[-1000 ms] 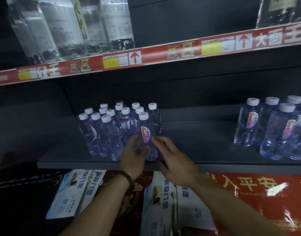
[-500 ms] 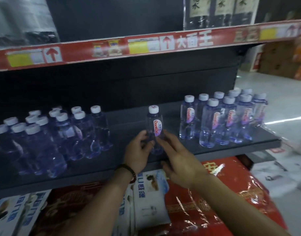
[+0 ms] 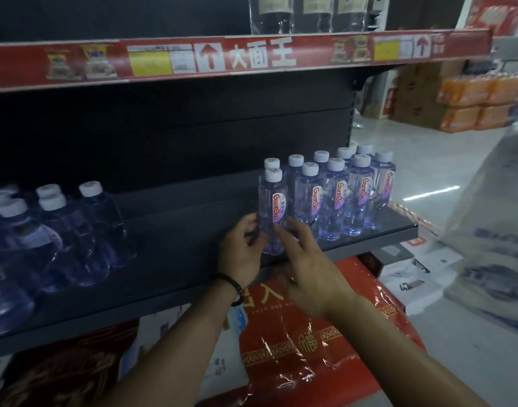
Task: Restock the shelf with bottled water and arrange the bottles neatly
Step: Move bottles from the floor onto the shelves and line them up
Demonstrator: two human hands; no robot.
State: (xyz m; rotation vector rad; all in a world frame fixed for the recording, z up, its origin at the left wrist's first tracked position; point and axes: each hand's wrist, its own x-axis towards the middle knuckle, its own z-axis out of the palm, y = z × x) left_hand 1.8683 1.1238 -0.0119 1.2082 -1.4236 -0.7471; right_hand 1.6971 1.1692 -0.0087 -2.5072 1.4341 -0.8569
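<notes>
Standing bottle (image 3: 273, 207) in left hand (image 3: 241, 255) grip, right hand (image 3: 309, 270) alongside.

A dark back panel (image 3: 193, 127) closed off the rear of the unit, dimly lit. A red price strip (image 3: 252, 55) ran across the top. To the right, a pale glossy floor (image 3: 413, 160) carried a bright light streak (image 3: 431, 193). Cardboard boxes (image 3: 413, 92) and orange wrapped packs (image 3: 480, 89) were stacked at the far side. Red film-wrapped packs (image 3: 310, 348) stood at floor level.
</notes>
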